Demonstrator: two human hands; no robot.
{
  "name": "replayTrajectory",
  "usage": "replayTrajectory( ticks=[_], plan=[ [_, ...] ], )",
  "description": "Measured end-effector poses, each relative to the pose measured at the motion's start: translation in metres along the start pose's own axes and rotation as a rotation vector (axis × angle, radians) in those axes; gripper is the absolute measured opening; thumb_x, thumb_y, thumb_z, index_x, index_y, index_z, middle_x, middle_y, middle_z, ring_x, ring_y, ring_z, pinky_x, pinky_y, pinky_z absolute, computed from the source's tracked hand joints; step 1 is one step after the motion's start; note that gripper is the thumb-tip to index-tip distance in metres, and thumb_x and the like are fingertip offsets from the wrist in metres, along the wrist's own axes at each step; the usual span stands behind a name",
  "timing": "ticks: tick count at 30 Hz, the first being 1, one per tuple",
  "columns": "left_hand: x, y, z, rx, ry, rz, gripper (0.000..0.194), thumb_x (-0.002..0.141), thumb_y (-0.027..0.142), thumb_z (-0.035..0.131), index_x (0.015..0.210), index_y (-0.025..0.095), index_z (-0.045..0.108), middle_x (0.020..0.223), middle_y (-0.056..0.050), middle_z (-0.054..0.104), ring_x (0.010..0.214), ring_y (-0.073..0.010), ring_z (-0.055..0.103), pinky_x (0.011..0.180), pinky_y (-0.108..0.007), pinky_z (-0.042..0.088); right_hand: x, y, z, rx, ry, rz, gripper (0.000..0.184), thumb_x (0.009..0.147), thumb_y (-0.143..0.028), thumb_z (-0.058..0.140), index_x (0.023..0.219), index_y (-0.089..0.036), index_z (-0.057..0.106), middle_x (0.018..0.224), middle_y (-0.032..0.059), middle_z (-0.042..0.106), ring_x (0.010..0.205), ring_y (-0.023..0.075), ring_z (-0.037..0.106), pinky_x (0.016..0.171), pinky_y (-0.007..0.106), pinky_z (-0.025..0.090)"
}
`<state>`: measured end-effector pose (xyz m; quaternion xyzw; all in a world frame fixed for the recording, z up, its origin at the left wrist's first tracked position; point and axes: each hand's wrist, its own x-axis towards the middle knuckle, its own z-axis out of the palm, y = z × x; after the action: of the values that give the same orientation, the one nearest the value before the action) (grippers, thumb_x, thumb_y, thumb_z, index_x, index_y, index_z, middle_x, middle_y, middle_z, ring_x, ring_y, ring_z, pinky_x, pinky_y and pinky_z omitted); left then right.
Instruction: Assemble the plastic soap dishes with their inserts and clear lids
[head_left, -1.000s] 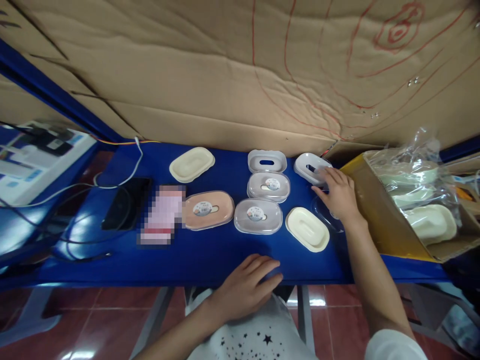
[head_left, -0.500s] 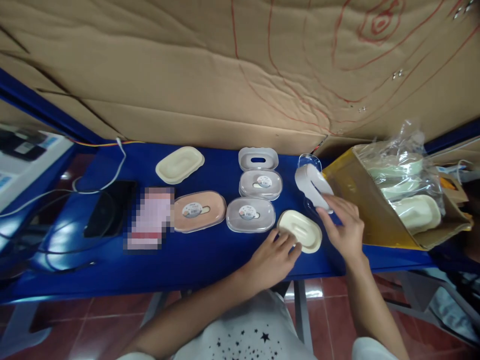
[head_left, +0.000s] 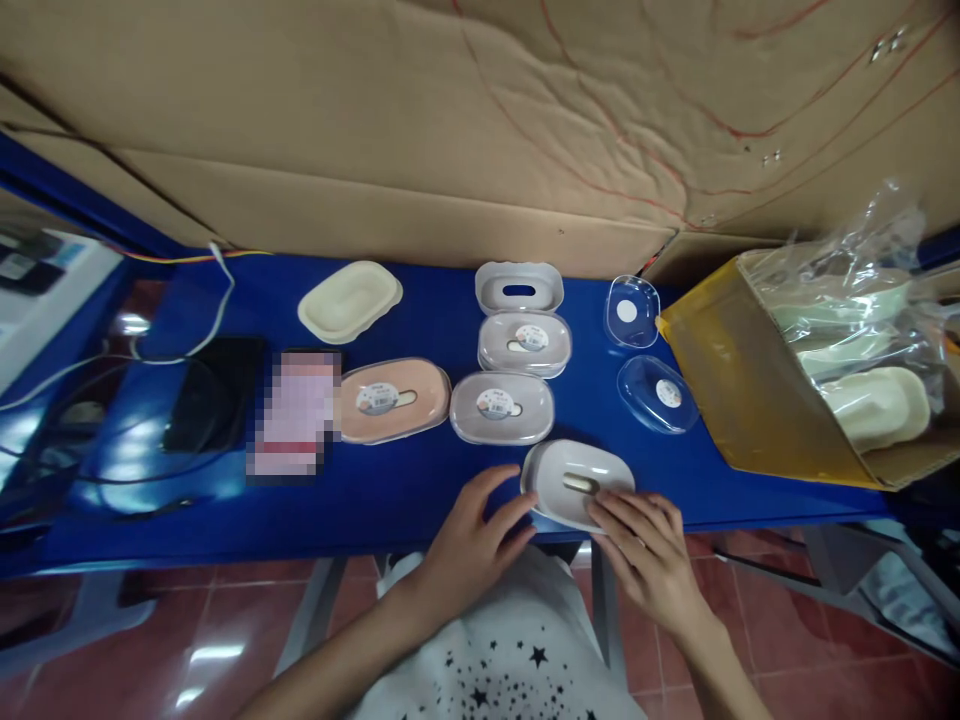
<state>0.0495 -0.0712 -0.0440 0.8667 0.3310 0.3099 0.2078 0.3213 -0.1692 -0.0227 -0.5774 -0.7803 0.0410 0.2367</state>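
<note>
A pale grey oval soap dish insert (head_left: 559,465) with a long slot sits near the table's front edge, a cream colour showing through the slot. My right hand (head_left: 645,545) has its fingers over the insert's right end, with the thumb low at the front rim. At the other end, my left hand (head_left: 480,530) is open, fingers spread and curved, fingertips at or close to the rim. Behind are two lidded grey soap dishes (head_left: 469,420) (head_left: 489,348), a lidded peach one (head_left: 390,415) and an unlidded grey insert (head_left: 487,296).
Two clear lids (head_left: 634,330) (head_left: 637,385) lie right of the grey dishes. A cardboard box (head_left: 742,400) holds cream bases (head_left: 892,405) in plastic. A cream base (head_left: 349,300), a blurred-out phone-like item (head_left: 296,415), a black pad (head_left: 206,400) and cables are leftward.
My right hand has brought the grey insert from beside the clear lids onto the cream base in front. My left hand has shifted left, to the dish's left end. The view has tilted slightly.
</note>
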Motion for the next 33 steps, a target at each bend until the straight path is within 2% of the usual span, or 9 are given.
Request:
replayTrajectory(
  ticks=[5, 14, 18, 21, 23, 25, 28, 30, 33],
  plan=[
    [-0.001, -0.014, -0.012, 0.035, -0.136, 0.027, 0.052, 0.105, 0.022, 0.067, 0.155, 0.022, 0.052, 0.168, -0.019, 0.04, 0.154, -0.0368, 0.047, 0.117, -0.055, 0.055, 0.016, -0.012, 0.013, 0.014, -0.074, -0.11, 0.053, 0.106, -0.013, 0.064, 0.156, -0.027, 0.059, 0.14, 0.0044, 0.077, 0.131, 0.0244, 0.069, 0.113, 0.046, 0.046],
    [-0.024, -0.034, -0.039, 0.062, -0.12, 0.006, 0.04, 0.107, 0.026, 0.065, 0.146, 0.024, 0.059, 0.162, -0.019, 0.05, 0.144, -0.0382, 0.056, 0.109, -0.06, 0.06, 0.04, -0.016, 0.034, 0.035, -0.118, -0.314, 0.052, 0.108, -0.006, 0.054, 0.158, -0.022, 0.057, 0.15, 0.0025, 0.07, 0.154, 0.0218, 0.053, 0.13, 0.046, 0.038],
    [-0.03, -0.038, -0.041, 0.073, -0.137, 0.004, 0.045, 0.109, 0.027, 0.062, 0.153, 0.027, 0.054, 0.164, -0.019, 0.049, 0.147, -0.0378, 0.055, 0.109, -0.06, 0.06, 0.045, -0.019, 0.038, 0.016, -0.144, -0.335, 0.048, 0.106, -0.009, 0.06, 0.152, -0.022, 0.062, 0.149, 0.0036, 0.071, 0.149, 0.023, 0.059, 0.129, 0.046, 0.041],
    [-0.03, -0.038, -0.041, 0.097, -0.128, 0.006, 0.044, 0.109, 0.027, 0.062, 0.152, 0.026, 0.055, 0.164, -0.019, 0.048, 0.144, -0.0376, 0.056, 0.108, -0.06, 0.06, 0.056, -0.003, 0.026, 0.046, -0.033, -0.371, 0.037, 0.106, -0.021, 0.066, 0.143, -0.022, 0.068, 0.135, 0.006, 0.079, 0.135, 0.0242, 0.07, 0.118, 0.046, 0.051],
    [-0.03, -0.038, -0.041, 0.1, -0.105, 0.008, 0.042, 0.108, 0.025, 0.063, 0.149, 0.026, 0.057, 0.163, -0.018, 0.049, 0.142, -0.0366, 0.057, 0.108, -0.06, 0.06, 0.074, 0.021, 0.013, 0.023, 0.136, -0.266, 0.029, 0.107, -0.024, 0.063, 0.135, -0.024, 0.072, 0.123, 0.0065, 0.083, 0.123, 0.025, 0.075, 0.11, 0.047, 0.054],
    [-0.028, -0.037, -0.042, 0.093, -0.085, 0.012, 0.041, 0.106, 0.022, 0.065, 0.147, 0.025, 0.058, 0.162, -0.018, 0.049, 0.142, -0.036, 0.057, 0.11, -0.059, 0.058, 0.104, 0.051, 0.002, -0.089, 0.256, 0.023, 0.026, 0.108, -0.024, 0.058, 0.129, -0.026, 0.074, 0.125, 0.0087, 0.081, 0.122, 0.0282, 0.074, 0.108, 0.05, 0.053],
    [-0.027, -0.037, -0.041, 0.08, -0.077, 0.028, 0.043, 0.104, 0.024, 0.069, 0.146, 0.023, 0.058, 0.161, -0.02, 0.05, 0.142, -0.0372, 0.056, 0.112, -0.06, 0.055, 0.155, 0.093, -0.001, -0.264, 0.129, 0.293, 0.045, 0.106, -0.041, 0.061, 0.143, -0.017, 0.066, 0.153, 0.0203, 0.065, 0.14, 0.0405, 0.06, 0.114, 0.06, 0.044],
    [-0.027, -0.037, -0.041, 0.078, -0.07, 0.033, 0.042, 0.104, 0.029, 0.07, 0.145, 0.023, 0.059, 0.16, -0.02, 0.05, 0.142, -0.0376, 0.057, 0.111, -0.061, 0.054, 0.183, 0.109, 0.004, -0.194, 0.073, 0.369, 0.043, 0.103, -0.043, 0.063, 0.135, -0.015, 0.07, 0.146, 0.0231, 0.07, 0.135, 0.0425, 0.062, 0.115, 0.064, 0.04],
    [-0.026, -0.037, -0.04, 0.077, -0.064, 0.012, 0.039, 0.105, 0.031, 0.07, 0.142, 0.023, 0.059, 0.159, -0.02, 0.053, 0.14, -0.0367, 0.058, 0.111, -0.06, 0.054, 0.198, 0.118, 0.008, -0.073, 0.077, 0.375, 0.03, 0.105, -0.046, 0.058, 0.111, -0.023, 0.077, 0.119, 0.0165, 0.081, 0.113, 0.036, 0.071, 0.113, 0.062, 0.041]
  ],
)
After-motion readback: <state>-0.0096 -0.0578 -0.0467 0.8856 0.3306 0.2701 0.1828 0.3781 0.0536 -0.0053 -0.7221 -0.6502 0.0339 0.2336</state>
